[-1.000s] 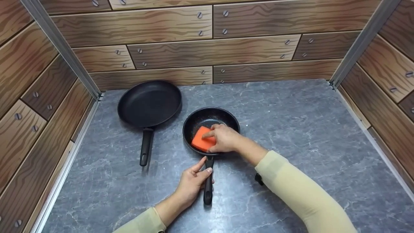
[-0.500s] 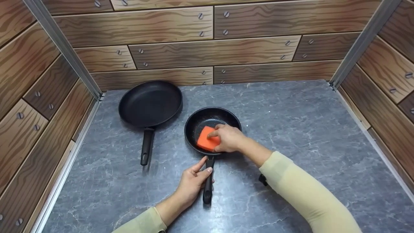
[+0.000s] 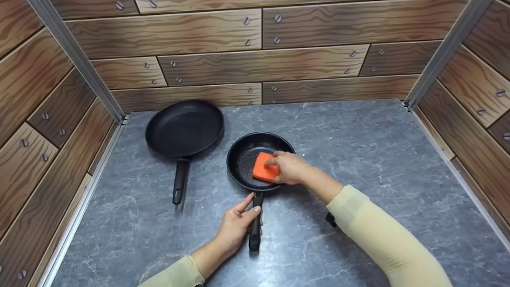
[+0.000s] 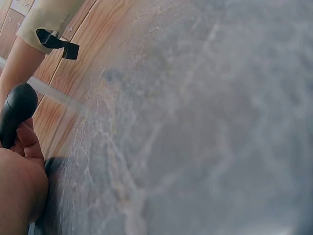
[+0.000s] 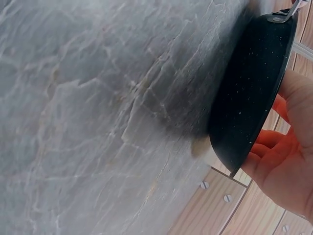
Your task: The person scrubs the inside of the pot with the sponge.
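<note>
Orange sponge: the sponge (image 3: pixel 264 167) lies inside the small pan, right of its middle and towards the handle side, with much of it showing beyond my fingers.
Right hand: I pinch the sponge with my right hand (image 3: pixel 293 168), index finger bent over the top and thumb at the near edge, I judge so that I can both press and steer it.
Small pan: black and speckled, the pan (image 3: pixel 244 157) sits in front of me and seems to rest flat, which would give my pressing something firm beneath. From the right wrist, its outer wall hides the sponge.
Black handle: the handle (image 3: pixel 255 237) points back towards me, where my other hand can easily reach it.
Left hand: I grip that handle near the pan with my left hand (image 3: pixel 235 223), thumb on top, index finger reaching forward and other fingers passing underneath; probably this stops the pan from turning or sliding.
Large pan: the bigger pan (image 3: pixel 185 127) stands further back on my left, apart from the small one and touched by neither hand, perhaps placed there to leave my arms room.
Grey marbled counter: both pans stand on this counter (image 3: pixel 358 139).
</note>
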Demonstrator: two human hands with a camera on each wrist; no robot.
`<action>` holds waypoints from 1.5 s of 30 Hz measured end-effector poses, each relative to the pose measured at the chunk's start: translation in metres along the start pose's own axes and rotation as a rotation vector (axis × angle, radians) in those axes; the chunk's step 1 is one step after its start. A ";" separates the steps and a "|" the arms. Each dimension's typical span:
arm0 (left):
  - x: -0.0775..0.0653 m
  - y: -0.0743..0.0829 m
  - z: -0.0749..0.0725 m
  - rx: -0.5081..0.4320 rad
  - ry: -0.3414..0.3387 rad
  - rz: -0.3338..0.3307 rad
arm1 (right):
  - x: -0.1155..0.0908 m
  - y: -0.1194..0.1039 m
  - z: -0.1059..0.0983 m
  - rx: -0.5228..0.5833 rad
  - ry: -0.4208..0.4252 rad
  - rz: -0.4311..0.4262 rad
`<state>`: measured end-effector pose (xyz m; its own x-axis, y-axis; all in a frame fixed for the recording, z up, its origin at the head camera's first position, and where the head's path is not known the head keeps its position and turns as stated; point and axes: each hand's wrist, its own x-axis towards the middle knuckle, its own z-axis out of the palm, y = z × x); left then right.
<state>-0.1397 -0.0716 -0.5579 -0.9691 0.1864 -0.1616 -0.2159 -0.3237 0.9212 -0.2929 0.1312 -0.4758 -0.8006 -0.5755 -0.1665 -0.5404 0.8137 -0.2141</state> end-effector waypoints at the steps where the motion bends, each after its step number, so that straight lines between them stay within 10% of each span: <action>1: 0.000 0.000 0.000 0.000 0.001 0.000 | 0.000 0.000 0.000 -0.003 -0.005 0.004; 16: 0.001 0.000 0.000 0.000 -0.016 -0.017 | 0.003 0.006 -0.003 -0.140 0.064 -0.029; 45: 0.001 0.001 -0.002 0.015 -0.029 -0.014 | 0.024 0.005 0.013 -0.032 0.149 0.030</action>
<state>-0.1410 -0.0738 -0.5578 -0.9621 0.2179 -0.1639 -0.2269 -0.3066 0.9244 -0.3114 0.1209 -0.4929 -0.8448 -0.5344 -0.0275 -0.5217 0.8340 -0.1798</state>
